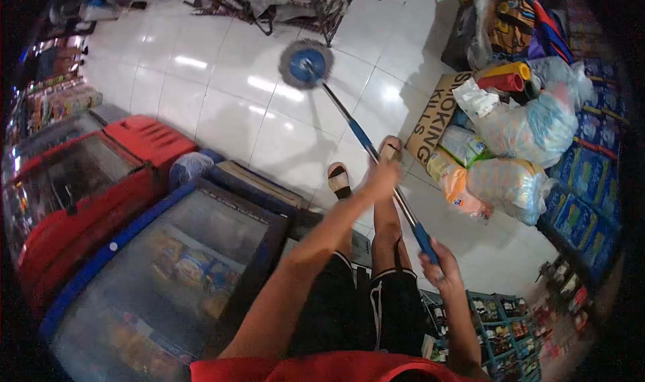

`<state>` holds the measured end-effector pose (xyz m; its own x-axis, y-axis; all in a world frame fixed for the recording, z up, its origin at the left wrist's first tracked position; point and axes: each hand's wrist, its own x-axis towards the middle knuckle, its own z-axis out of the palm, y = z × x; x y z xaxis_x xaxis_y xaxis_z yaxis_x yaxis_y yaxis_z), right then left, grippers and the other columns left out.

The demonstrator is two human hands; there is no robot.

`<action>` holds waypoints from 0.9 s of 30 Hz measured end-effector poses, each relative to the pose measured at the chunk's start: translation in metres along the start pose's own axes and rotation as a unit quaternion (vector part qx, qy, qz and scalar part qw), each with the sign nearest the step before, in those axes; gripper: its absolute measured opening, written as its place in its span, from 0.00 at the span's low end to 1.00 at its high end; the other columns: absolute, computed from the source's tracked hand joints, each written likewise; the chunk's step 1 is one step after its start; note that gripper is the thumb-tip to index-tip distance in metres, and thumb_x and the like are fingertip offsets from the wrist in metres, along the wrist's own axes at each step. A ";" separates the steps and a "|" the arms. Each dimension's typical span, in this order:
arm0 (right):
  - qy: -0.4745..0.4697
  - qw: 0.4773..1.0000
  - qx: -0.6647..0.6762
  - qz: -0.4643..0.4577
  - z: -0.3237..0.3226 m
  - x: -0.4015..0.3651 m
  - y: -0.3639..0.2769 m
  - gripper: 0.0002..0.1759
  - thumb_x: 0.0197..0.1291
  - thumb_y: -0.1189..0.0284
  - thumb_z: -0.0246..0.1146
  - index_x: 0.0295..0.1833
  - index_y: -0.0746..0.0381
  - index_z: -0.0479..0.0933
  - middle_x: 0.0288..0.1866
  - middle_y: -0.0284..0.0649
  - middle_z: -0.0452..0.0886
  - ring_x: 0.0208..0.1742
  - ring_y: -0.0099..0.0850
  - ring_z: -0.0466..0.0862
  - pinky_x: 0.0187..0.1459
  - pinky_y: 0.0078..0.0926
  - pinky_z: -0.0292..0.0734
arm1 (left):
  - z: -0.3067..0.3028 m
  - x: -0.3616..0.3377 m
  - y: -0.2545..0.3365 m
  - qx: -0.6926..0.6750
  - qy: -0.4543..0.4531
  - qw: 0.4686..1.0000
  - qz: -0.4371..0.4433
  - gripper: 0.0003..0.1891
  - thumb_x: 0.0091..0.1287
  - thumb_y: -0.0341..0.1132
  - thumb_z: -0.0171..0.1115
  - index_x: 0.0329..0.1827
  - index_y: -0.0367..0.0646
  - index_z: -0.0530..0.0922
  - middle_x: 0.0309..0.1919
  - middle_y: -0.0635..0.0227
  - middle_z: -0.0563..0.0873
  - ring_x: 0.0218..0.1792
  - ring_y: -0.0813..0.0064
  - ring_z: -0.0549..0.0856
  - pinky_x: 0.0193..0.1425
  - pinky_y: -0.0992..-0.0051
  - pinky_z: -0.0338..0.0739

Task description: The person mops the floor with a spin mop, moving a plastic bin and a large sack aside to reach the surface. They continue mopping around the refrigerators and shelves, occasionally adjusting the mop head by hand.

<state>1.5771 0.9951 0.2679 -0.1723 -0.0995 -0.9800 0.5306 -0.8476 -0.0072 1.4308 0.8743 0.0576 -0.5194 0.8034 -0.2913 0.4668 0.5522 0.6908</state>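
While white floor tiles [228, 126] stretch from 10 o'clock through 12 to 1, a blue-rimmed freezer [134, 232] with a see-through lid fills 8 o'clock, packets showing dimly inside. Next in size, a red freezer [114, 194] stands at 9 o'clock, just beside it. Toward 3 o'clock, filled plastic bags [514, 137] sit heaped beside stacked blue packs [581, 180].

Across the middle slants a mop [360, 135], its metal shaft running from 12 o'clock to 4, with two blue grips. At 2 o'clock, partly under the bags, lies a cardboard piece [430, 120] lettered "SMOKING KILLS". The round mop head [308, 65], blue with a grey fringe, is at 12 o'clock over the tiles; whether it presses on them I cannot tell.

Near the centre are the person's two sandals [338, 179]. Both hands are closed around the shaft: the left hand [384, 178], somewhat blurred, by the upper grip, and the right hand [443, 266] at 4 o'clock, fingers curled about the end grip.
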 end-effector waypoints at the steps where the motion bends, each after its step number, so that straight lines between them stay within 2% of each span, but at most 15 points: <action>1: 0.027 0.999 0.018 0.007 -0.016 -0.025 0.005 0.18 0.56 0.60 0.58 0.43 0.62 0.68 0.19 0.36 0.70 0.09 0.17 0.62 0.07 0.10 0.52 | 0.017 -0.007 0.026 -0.055 0.053 0.997 0.018 0.04 0.49 0.28 0.53 0.25 0.44 0.77 0.33 0.66 0.74 0.45 0.61 0.70 0.51 0.61 0.67; 2: 0.043 0.998 0.044 0.001 -0.022 -0.050 0.010 0.15 0.58 0.61 0.56 0.42 0.61 0.66 0.19 0.36 0.69 0.07 0.17 0.60 0.05 0.10 0.52 | 0.037 -0.014 0.052 -0.110 0.105 0.988 0.034 0.04 0.48 0.27 0.53 0.23 0.44 0.77 0.31 0.67 0.74 0.44 0.62 0.70 0.50 0.67 0.68; 5: 0.056 0.993 0.105 -0.008 -0.028 -0.078 0.025 0.13 0.59 0.62 0.55 0.40 0.60 0.65 0.19 0.36 0.68 0.06 0.17 0.58 0.04 0.11 0.51 | 0.004 -0.016 0.091 -0.124 0.011 0.985 0.121 0.03 0.45 0.28 0.54 0.19 0.46 0.75 0.29 0.69 0.73 0.44 0.65 0.70 0.48 0.69 0.67; 8: 0.018 0.988 0.155 -0.021 -0.017 -0.062 0.032 0.12 0.58 0.63 0.56 0.43 0.57 0.66 0.20 0.34 0.68 0.07 0.16 0.58 0.05 0.11 0.51 | -0.012 0.006 0.074 -0.079 -0.011 0.981 0.179 0.03 0.42 0.29 0.54 0.16 0.47 0.74 0.27 0.73 0.73 0.42 0.68 0.70 0.47 0.70 0.67; 9: -0.017 0.985 0.171 -0.034 -0.009 -0.046 0.033 0.13 0.58 0.64 0.56 0.46 0.56 0.66 0.21 0.33 0.68 0.07 0.17 0.57 0.07 0.11 0.51 | -0.002 0.017 0.054 -0.036 0.023 0.979 0.201 0.03 0.43 0.29 0.53 0.16 0.48 0.74 0.26 0.73 0.73 0.41 0.68 0.70 0.45 0.69 0.67; 10: -0.018 0.984 0.173 -0.030 0.004 -0.031 0.031 0.11 0.58 0.63 0.56 0.42 0.55 0.66 0.20 0.33 0.69 0.07 0.16 0.58 0.06 0.11 0.51 | -0.004 0.032 0.038 0.007 0.057 0.973 0.223 0.03 0.44 0.30 0.53 0.16 0.48 0.75 0.26 0.73 0.73 0.40 0.68 0.70 0.44 0.68 0.67; 11: -0.017 0.984 0.175 -0.026 0.018 -0.013 0.026 0.10 0.57 0.63 0.57 0.38 0.55 0.66 0.19 0.33 0.69 0.06 0.16 0.59 0.05 0.11 0.51 | -0.007 0.048 0.021 0.010 0.052 0.973 0.226 0.03 0.44 0.30 0.53 0.16 0.48 0.75 0.26 0.73 0.73 0.40 0.68 0.70 0.44 0.68 0.67; 13: -0.041 0.976 0.207 -0.050 0.046 0.034 0.011 0.11 0.57 0.62 0.57 0.37 0.56 0.66 0.18 0.32 0.69 0.07 0.16 0.59 0.05 0.12 0.51 | -0.036 0.086 -0.014 0.095 -0.026 0.970 0.224 0.06 0.49 0.35 0.52 0.18 0.48 0.76 0.27 0.72 0.75 0.38 0.68 0.71 0.40 0.65 0.67; 15: -0.072 0.973 0.199 -0.092 0.077 0.067 -0.017 0.11 0.58 0.62 0.56 0.36 0.56 0.65 0.17 0.31 0.68 0.06 0.17 0.58 0.05 0.12 0.50 | -0.047 0.135 -0.048 0.228 -0.020 0.947 0.224 0.03 0.45 0.32 0.55 0.17 0.47 0.76 0.25 0.69 0.77 0.37 0.68 0.75 0.41 0.69 0.69; 16: -0.066 0.972 0.205 -0.092 0.077 0.078 -0.026 0.11 0.58 0.62 0.56 0.36 0.56 0.65 0.17 0.31 0.68 0.06 0.17 0.58 0.05 0.12 0.50 | -0.068 0.148 -0.052 0.185 -0.013 0.952 0.242 0.03 0.45 0.32 0.55 0.17 0.46 0.76 0.25 0.68 0.77 0.37 0.67 0.74 0.40 0.68 0.70; 18: -0.119 0.969 0.208 -0.052 0.072 0.090 -0.030 0.21 0.56 0.62 0.58 0.55 0.50 0.63 0.22 0.30 0.67 0.11 0.14 0.58 0.10 0.08 0.51 | -0.072 0.145 -0.047 0.136 -0.011 0.957 0.256 0.03 0.45 0.31 0.54 0.17 0.45 0.75 0.25 0.68 0.76 0.37 0.67 0.74 0.40 0.67 0.70; 20: -0.097 0.976 0.180 -0.070 0.073 0.067 -0.026 0.23 0.56 0.61 0.58 0.57 0.49 0.62 0.22 0.30 0.67 0.11 0.14 0.59 0.10 0.08 0.51 | -0.059 0.135 -0.038 0.133 0.045 0.969 0.204 0.03 0.46 0.31 0.55 0.17 0.46 0.74 0.27 0.69 0.76 0.38 0.66 0.74 0.42 0.66 0.70; 22: -0.096 0.980 0.159 -0.076 0.060 0.049 -0.013 0.26 0.57 0.61 0.58 0.61 0.46 0.59 0.22 0.30 0.67 0.12 0.15 0.60 0.10 0.08 0.51 | -0.057 0.110 -0.015 0.092 0.027 0.976 0.196 0.02 0.45 0.31 0.55 0.18 0.47 0.75 0.27 0.70 0.76 0.41 0.67 0.73 0.44 0.65 0.69; 24: -0.095 0.979 0.169 -0.061 0.060 0.040 -0.009 0.24 0.57 0.62 0.58 0.59 0.48 0.61 0.22 0.30 0.67 0.12 0.15 0.60 0.10 0.08 0.51 | -0.060 0.103 -0.011 0.061 0.022 0.978 0.200 0.02 0.45 0.31 0.55 0.18 0.47 0.75 0.27 0.70 0.76 0.42 0.67 0.73 0.45 0.65 0.69; 27: -0.092 0.975 0.187 -0.075 0.062 0.064 -0.029 0.19 0.57 0.63 0.58 0.53 0.51 0.65 0.22 0.30 0.67 0.12 0.15 0.60 0.10 0.09 0.51 | -0.051 0.137 -0.028 0.181 -0.022 0.965 0.189 0.03 0.47 0.33 0.54 0.18 0.48 0.74 0.29 0.70 0.76 0.43 0.66 0.73 0.45 0.66 0.69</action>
<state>1.4990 0.9809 0.2179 -0.3889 -0.0232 -0.9210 0.1552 -0.9870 -0.0406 1.3105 0.9576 0.0323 -0.2356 0.9670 -0.0973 0.8404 0.2529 0.4793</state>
